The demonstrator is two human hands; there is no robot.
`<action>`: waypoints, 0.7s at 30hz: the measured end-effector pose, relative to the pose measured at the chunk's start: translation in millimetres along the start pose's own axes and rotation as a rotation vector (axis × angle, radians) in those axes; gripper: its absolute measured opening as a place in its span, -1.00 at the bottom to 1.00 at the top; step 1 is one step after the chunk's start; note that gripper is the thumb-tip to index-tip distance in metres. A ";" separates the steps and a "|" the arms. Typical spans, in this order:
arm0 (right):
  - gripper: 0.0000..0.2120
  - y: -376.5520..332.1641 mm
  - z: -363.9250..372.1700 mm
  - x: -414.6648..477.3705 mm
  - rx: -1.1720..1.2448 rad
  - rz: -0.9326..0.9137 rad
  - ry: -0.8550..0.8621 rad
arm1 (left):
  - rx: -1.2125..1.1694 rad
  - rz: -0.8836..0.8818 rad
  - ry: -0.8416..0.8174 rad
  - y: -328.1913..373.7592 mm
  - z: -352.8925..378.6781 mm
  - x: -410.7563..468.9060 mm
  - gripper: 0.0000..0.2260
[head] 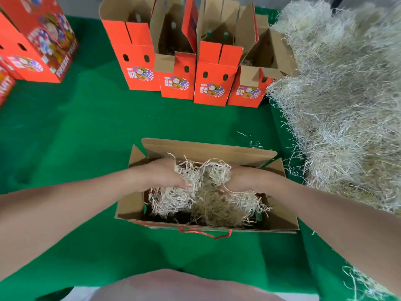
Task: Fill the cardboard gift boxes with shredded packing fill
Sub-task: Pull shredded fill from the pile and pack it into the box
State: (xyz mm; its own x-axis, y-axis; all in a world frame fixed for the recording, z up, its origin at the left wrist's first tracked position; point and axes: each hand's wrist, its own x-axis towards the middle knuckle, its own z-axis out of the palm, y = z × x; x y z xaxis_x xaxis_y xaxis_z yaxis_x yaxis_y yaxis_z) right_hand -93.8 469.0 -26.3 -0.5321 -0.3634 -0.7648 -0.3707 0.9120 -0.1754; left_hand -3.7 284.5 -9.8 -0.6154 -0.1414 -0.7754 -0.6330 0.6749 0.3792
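In the open box (132,206), left hand (161,175) and right hand (246,179) clutch shredded fill (202,178); red boxes (177,80) behind (heap (340,109) at right).

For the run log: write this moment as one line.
left grip: holds shredded fill | right grip: holds shredded fill | open gift box: partly filled

"FRESH FRUIT" runs down the side of the big red box (45,46), left of the box row (213,83); the row's labels are too blurred to read.

Bare forearms (86,203) stretched forward and inward, left hand (165,175) and right hand (245,179) set close together — fingers buried in fill (191,170), thumbs curled round it.
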 end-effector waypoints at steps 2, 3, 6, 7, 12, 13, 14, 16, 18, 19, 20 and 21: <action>-0.61 -6.5 -1.5 8.5 -0.098 0.018 -0.009 | 0.263 0.076 0.109 4.3 5.7 8.5 -0.88; -0.61 -6.8 -0.8 14.5 -0.115 0.031 -0.040 | 0.349 0.081 0.127 4.8 9.8 12.7 -0.81; -0.54 -2.9 2.8 29.1 -0.094 0.077 -0.192 | 0.636 0.049 0.055 6.5 19.9 19.6 -0.86; -0.49 -1.1 2.8 30.8 -0.067 0.097 -0.232 | 0.713 0.033 0.055 6.6 23.9 23.5 -0.82; -0.58 7.8 0.7 38.6 -0.115 0.137 -0.218 | 0.792 0.064 0.067 -7.4 37.3 50.9 -0.68; -0.62 7.7 1.7 41.8 -0.153 0.133 -0.223 | 0.797 0.076 0.061 -10.9 37.5 55.2 -0.71; -0.63 5.6 3.6 44.9 -0.182 0.128 -0.272 | 0.803 0.089 0.054 -12.5 37.8 58.5 -0.74; -0.61 -1.4 11.5 54.0 -0.184 0.087 -0.398 | 0.825 0.107 0.043 -12.9 37.3 62.8 -0.78; -0.62 -7.2 23.0 68.0 -0.192 0.021 -0.442 | 0.893 0.086 -0.001 -8.1 38.5 64.7 -0.76; -0.63 -8.5 29.7 73.5 -0.206 -0.005 -0.450 | 0.907 0.086 -0.013 -5.9 39.8 65.8 -0.76; -0.62 -9.4 35.9 78.7 -0.220 -0.024 -0.454 | 0.910 0.107 -0.017 -3.8 41.6 66.5 -0.77; -0.61 -9.0 41.1 84.1 -0.230 -0.037 -0.458 | 0.920 0.142 -0.015 -0.8 41.9 66.8 -0.78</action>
State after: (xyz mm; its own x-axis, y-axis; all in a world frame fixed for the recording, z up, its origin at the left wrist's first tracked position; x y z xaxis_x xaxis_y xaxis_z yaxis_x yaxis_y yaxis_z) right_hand -103.9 438.0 -114.6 -0.1460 -0.2271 -0.9629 -0.5682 0.8160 -0.1063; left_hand -24.6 304.9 -83.0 -0.6485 -0.0081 -0.7612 0.0731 0.9947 -0.0729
